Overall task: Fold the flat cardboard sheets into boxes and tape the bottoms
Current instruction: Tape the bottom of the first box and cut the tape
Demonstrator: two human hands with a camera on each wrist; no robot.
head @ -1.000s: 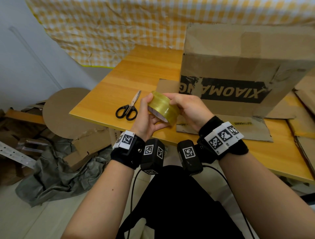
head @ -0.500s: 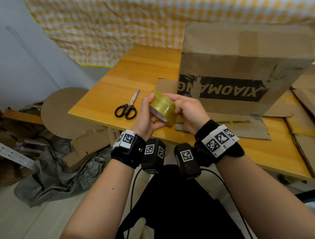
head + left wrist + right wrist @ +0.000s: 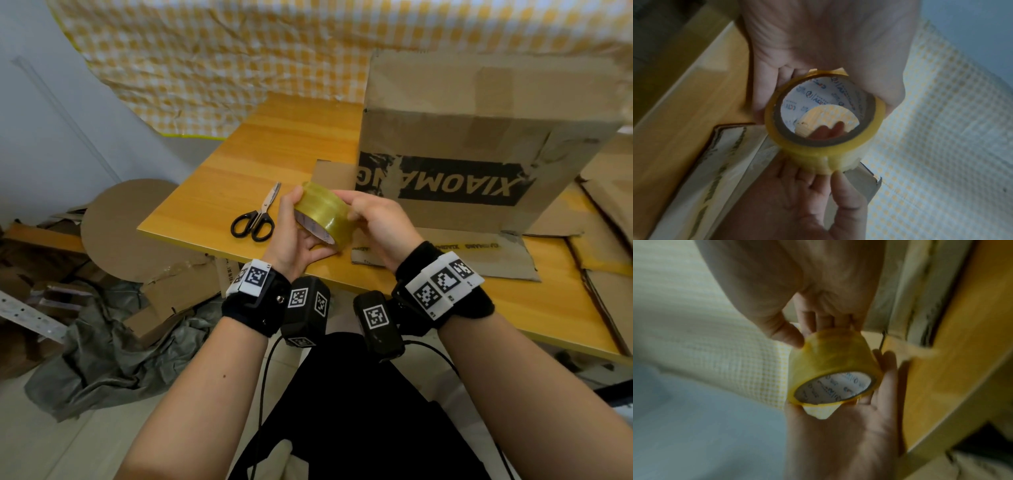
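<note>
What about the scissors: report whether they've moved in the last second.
No. The scissors lie at the same spot near the table's near left corner, handles toward its front edge.

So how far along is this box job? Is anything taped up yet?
One cardboard box already stands folded on the table, upside down going by its print; I can't tell whether its seam is freshly taped. Right now the left hand and right hand both grip the tape roll; no strip looks pulled free yet. Flat cardboard sheets still wait, and the scissors lie untouched.
</note>
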